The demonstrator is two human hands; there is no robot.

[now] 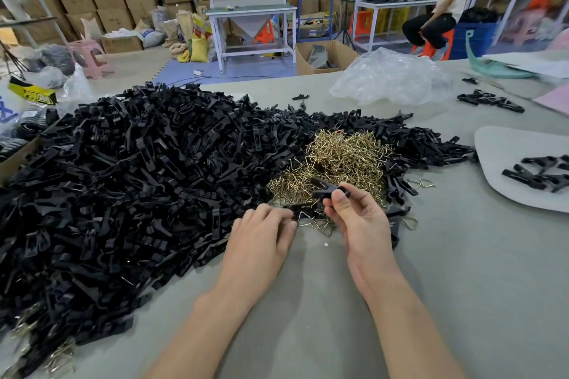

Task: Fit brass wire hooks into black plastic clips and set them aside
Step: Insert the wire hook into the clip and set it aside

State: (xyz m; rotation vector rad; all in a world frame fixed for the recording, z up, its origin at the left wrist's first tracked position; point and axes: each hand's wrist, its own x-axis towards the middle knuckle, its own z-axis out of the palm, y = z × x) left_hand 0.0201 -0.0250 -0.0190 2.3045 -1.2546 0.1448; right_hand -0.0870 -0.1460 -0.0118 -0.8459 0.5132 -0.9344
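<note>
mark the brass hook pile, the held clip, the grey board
brass hook pile (345, 157), head view, middle of heap
held clip (321, 194), head view, left part of body
grey board (498, 160), head view, bare left part

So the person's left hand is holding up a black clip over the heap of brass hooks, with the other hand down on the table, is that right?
Not quite: the head view shows the right hand, not the left, pinching the black clip. The rest holds: it is over the heap of brass hooks, and the left hand is down on the table.
</note>
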